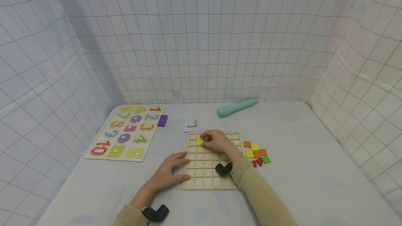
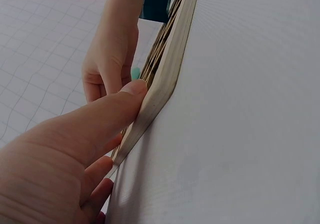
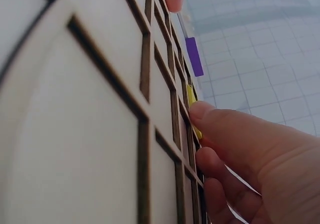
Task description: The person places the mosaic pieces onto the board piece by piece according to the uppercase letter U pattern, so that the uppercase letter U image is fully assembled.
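In the middle of the frame, the right hand [image 1: 218,141] pinches a yellow square tile [image 1: 199,142] on the wooden grid board [image 1: 199,173], and the left hand [image 1: 167,171] (fingers spread apart) touches its left edge.

Diffuse light; wrist views seemingly dim

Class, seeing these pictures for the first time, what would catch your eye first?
The eye goes first to the pale grid board near the middle, where the right hand handles a yellow tile near the far left corner and the left hand touches the left edge. Next come the colourful number puzzle to the left and the turquoise stick beyond the board.
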Demonstrator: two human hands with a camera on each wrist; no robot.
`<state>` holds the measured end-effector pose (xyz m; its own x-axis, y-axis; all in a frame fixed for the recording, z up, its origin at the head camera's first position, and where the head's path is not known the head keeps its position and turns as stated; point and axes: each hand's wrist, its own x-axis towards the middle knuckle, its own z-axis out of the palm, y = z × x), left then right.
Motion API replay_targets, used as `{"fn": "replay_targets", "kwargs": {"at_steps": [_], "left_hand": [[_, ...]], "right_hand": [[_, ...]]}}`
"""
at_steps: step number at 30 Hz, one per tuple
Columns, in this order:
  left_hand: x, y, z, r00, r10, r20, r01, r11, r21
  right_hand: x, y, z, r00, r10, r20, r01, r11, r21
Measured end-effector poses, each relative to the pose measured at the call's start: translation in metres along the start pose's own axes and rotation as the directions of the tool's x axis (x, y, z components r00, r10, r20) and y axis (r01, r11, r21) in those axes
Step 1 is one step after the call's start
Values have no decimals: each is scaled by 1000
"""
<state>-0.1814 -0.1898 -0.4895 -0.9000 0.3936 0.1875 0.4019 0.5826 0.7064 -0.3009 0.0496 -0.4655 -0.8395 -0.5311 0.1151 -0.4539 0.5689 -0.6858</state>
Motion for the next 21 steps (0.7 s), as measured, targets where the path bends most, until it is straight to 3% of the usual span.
{"fn": "replay_targets", "kwargs": {"at_steps": [4,9,16,21], "left_hand": [[0,-1,0,1000,4,-4,-4,1000,0],[0,-1,0,1000,29,-9,-29,1000,-6],[0,-1,0,999,38,-5,-38,999,-16],[0,0,-1,999,40,-8,-40,999,-12]], "right_hand": [[-5,-3,-10,997,37,70,-40,998,46],[-17,-6,-39,991,50,121,-59,996,69],[-48,3,-86,1000,27,13,-28,995,97],[-73,16,-106,996,-8,-91,13,999,51]]}}
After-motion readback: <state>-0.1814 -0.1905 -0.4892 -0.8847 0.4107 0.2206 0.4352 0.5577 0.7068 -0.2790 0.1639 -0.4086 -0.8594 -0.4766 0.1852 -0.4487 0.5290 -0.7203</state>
